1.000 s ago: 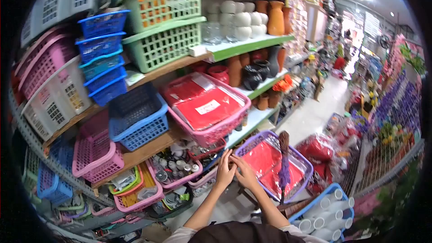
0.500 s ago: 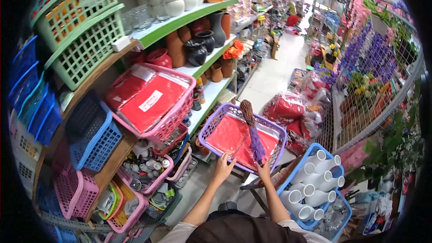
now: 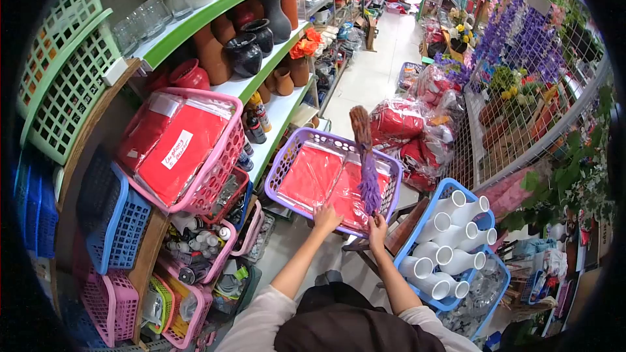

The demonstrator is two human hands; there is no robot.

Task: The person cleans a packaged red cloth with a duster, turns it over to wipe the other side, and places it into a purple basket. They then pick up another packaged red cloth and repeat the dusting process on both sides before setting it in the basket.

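Observation:
A purple plastic basket (image 3: 282, 164) in front of me holds clear-wrapped red packets (image 3: 310, 177) lying side by side. Across its right side lies a bundle (image 3: 365, 156) with brown stems and a purple, fluffy end pointing toward me. My left hand (image 3: 326, 220) reaches over the near rim, its fingers stretched onto the lower edge of the packets. At the near right part of the rim, beside the purple tip, my right hand (image 3: 377, 231) has its fingers bent together. Whether it grips the rim, the bundle or a packet is hidden.
To the left, a pink basket (image 3: 228, 150) of red packets stands by shelves with pots (image 3: 244, 53). On the right, a blue basket (image 3: 417, 221) holds white vases (image 3: 453, 234). Bagged red goods (image 3: 398, 117) lie beyond, beside a wire mesh rack (image 3: 502, 130).
The view has shifted, so the shelves and pink basket appear further left. My left hand has moved slightly left along the packets' near edge. My right hand stays beside the purple tip.

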